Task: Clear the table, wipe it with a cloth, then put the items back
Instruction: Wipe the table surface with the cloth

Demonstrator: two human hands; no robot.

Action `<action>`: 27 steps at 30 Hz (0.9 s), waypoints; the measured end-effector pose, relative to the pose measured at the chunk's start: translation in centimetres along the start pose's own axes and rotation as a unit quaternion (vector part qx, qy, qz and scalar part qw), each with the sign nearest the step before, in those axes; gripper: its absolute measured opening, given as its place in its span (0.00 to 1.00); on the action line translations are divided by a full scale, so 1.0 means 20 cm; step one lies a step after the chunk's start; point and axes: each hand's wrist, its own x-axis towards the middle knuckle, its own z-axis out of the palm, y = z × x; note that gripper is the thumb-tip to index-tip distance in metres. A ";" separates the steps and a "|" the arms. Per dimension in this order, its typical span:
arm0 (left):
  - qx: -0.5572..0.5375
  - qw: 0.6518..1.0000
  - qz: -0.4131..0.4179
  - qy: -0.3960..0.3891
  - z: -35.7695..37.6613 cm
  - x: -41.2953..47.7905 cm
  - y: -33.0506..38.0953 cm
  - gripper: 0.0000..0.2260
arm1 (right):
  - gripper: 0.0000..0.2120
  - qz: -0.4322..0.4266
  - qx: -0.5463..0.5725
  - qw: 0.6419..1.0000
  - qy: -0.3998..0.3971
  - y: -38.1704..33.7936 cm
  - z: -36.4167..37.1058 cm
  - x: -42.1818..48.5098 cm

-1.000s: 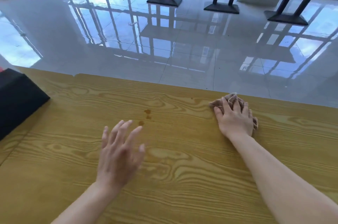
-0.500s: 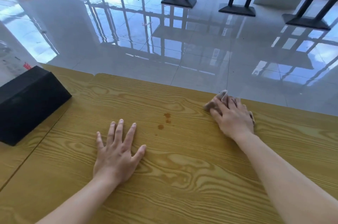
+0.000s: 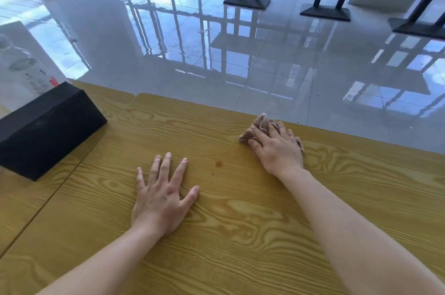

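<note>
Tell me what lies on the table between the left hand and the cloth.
Head view: only a small brown stain on the bare table, between left hand and cloth.

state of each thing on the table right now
left hand: flat on yellow wood-grain table, fingers spread, empty
crumpled brown cloth: bunched under right hand
right hand: pressing cloth down
small brown spot: unwiped, between the hands
black rectangular box: lying at far left, untouched

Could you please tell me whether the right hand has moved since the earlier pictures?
Yes. The right hand, pressing the cloth, has slid left, closer to the brown stain.
</note>
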 end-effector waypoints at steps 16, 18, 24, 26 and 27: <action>-0.050 0.998 0.006 0.030 0.00 -0.01 -0.02 0.32 | 0.26 -0.021 0.019 1.000 0.002 -0.37 0.08 -0.18; -0.079 0.996 0.005 0.039 0.00 -0.01 -0.03 0.30 | 0.25 -0.129 0.008 0.992 -0.001 -0.39 0.11 -0.43; -0.087 0.996 0.001 0.036 0.00 -0.01 -0.02 0.28 | 0.28 0.062 -0.004 0.998 -0.009 -0.12 0.02 -0.19; -0.096 0.995 -0.001 0.037 0.00 0.00 -0.02 0.28 | 0.28 0.108 0.008 0.994 -0.004 -0.28 0.03 -0.06; -0.110 0.993 -0.002 0.038 -0.01 0.00 -0.02 0.28 | 0.27 0.085 0.011 0.996 -0.004 -0.41 0.05 -0.05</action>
